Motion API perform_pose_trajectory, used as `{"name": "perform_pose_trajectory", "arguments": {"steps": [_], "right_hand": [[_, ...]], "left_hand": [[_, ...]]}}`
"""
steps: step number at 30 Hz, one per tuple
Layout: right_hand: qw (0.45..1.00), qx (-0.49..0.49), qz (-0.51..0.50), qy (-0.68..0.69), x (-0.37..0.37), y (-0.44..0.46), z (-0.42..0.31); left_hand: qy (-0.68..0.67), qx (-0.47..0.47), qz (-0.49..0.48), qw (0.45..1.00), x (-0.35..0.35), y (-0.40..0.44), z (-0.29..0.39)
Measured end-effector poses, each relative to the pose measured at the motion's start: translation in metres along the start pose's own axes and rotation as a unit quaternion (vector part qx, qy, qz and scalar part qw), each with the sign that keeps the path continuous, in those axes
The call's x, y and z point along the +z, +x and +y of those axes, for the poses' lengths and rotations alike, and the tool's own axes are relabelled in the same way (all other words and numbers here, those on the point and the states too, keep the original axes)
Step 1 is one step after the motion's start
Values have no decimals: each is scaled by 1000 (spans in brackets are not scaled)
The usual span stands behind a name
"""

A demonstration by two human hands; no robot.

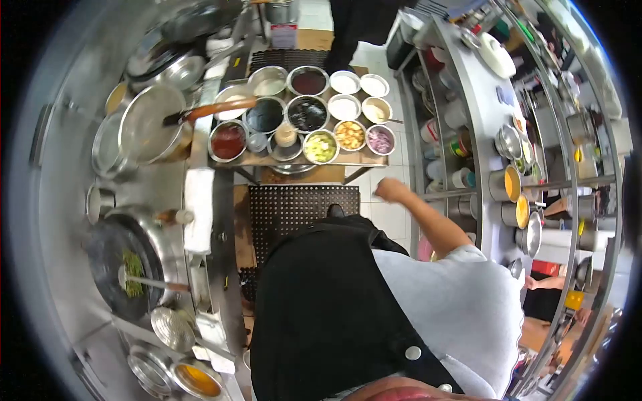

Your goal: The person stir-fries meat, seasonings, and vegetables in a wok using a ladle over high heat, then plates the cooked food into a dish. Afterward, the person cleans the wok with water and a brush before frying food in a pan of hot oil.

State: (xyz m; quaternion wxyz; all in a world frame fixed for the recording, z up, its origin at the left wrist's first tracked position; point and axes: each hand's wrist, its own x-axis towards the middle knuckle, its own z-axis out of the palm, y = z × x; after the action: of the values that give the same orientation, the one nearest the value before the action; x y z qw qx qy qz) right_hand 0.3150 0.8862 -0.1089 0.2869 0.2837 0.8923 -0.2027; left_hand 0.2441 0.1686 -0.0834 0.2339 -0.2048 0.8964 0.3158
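My right hand (391,190) hangs over the floor, just below the front right of a low table (267,159) of metal pots. Its fingers look curled in, and I see nothing in them. Nearest to it stand a container of chopped purple onion (380,141), one of golden-brown chunks (350,136) and one of pale green pieces (321,147). My left hand is not in view. On the left, a dark wok (107,264) holds green vegetables (132,274), with a wooden-handled ladle (157,283) resting in it.
A large metal pan (144,127) sits upper left, a wooden handle reaching over the table. A strainer (172,329) and a pot of orange liquid (197,381) are lower left. Steel shelving (455,100) with pots lines the right, other people beyond. A perforated mat (301,207) covers the floor.
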Motion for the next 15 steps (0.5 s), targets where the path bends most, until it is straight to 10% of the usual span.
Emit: {"name": "perform_pose_trajectory", "arguments": {"steps": [3,7,10,12,15], "right_hand": [[923,148,221,279,-66,11,74],[791,41,283,541,-126,79,79],[773,5,299,560,-139,131,57],[899,-44,390,196,-138,143,50],[906,-93,391,135,-163,84,32]], "left_hand": [[35,-6,-14,999,12,-5,24],[57,-10,-33,998,29,-14,62],[72,-4,-45,996,43,-19,91],[81,0,-50,995,51,-19,108],[93,3,-58,994,61,-20,127]]}}
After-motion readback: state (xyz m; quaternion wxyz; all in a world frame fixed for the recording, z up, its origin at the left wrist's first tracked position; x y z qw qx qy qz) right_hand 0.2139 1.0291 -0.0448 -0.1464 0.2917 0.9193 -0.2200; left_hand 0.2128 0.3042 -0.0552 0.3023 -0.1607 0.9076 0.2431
